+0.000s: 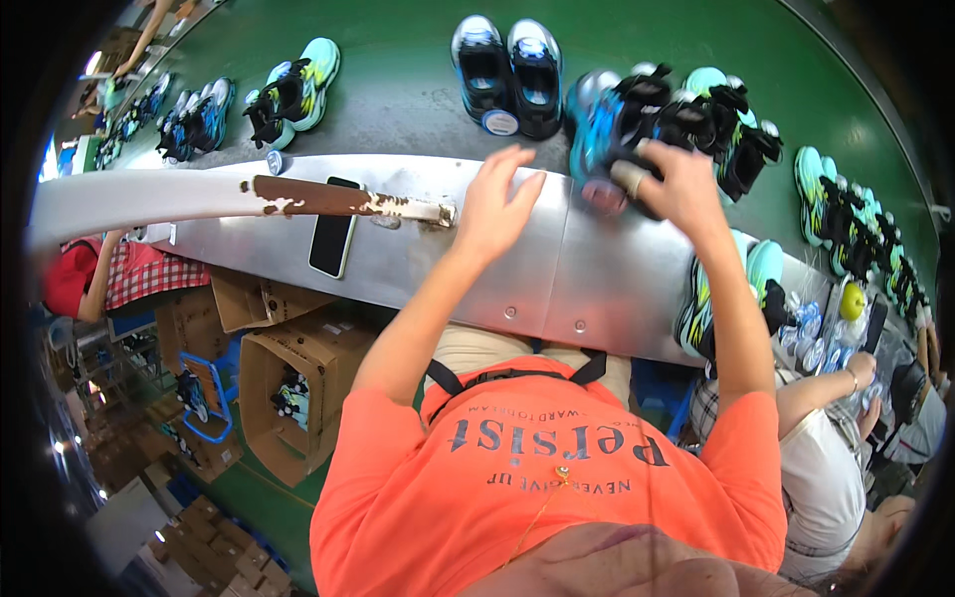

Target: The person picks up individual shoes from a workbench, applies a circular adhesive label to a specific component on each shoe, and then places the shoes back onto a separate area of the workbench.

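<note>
My left hand (498, 195) is empty, its fingers apart, over the bare metal edge of the work table (485, 280). My right hand (683, 183), with coverings on its thumb and a finger, pinches the heel end of a blue-and-black sneaker (593, 138). Motion blurs this shoe, and a round tag (604, 195) shows at its heel. Between the hands and beyond them stands a pair of silver, black and blue sneakers (533, 82), toes pointing away. A round label (500, 122) sits at the left shoe's heel. More black-and-mint sneakers (735, 127) crowd just right of my right hand.
A white, rust-worn metal bar (313, 197) crosses above a phone (333, 239) at left. Sneaker pairs (295, 97) stand along the green surface (395, 45). Mint sneakers (761, 272) lie by my right forearm. At right, a co-worker's hand (862, 369) is near small round items. Cardboard boxes (291, 395) stand below.
</note>
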The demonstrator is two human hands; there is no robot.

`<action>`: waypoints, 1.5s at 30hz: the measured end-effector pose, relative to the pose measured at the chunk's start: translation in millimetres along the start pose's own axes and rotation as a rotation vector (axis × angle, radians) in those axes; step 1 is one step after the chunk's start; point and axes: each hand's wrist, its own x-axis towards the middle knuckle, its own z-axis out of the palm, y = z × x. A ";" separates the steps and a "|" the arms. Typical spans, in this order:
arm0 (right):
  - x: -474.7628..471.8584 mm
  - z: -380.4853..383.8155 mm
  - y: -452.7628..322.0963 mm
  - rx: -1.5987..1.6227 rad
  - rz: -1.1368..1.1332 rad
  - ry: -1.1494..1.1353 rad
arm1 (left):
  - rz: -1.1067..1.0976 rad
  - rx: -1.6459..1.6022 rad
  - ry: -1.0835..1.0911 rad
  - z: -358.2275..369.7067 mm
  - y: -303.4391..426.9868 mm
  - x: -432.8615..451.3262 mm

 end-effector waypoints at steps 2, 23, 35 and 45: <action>-53.0 16.8 -29.1 0.000 -0.130 -0.044 | -0.104 -0.167 -0.014 1.1 6.2 -46.4; -100.7 38.8 -20.6 0.525 -0.338 -0.225 | -0.013 0.196 -0.013 4.4 30.9 -128.7; -111.3 32.0 -66.0 -0.046 -0.410 -0.222 | -0.165 -0.013 0.114 18.7 26.8 -115.1; -105.6 38.3 -63.4 0.046 -0.441 -0.222 | -0.340 -0.031 -0.408 -27.4 69.7 -106.3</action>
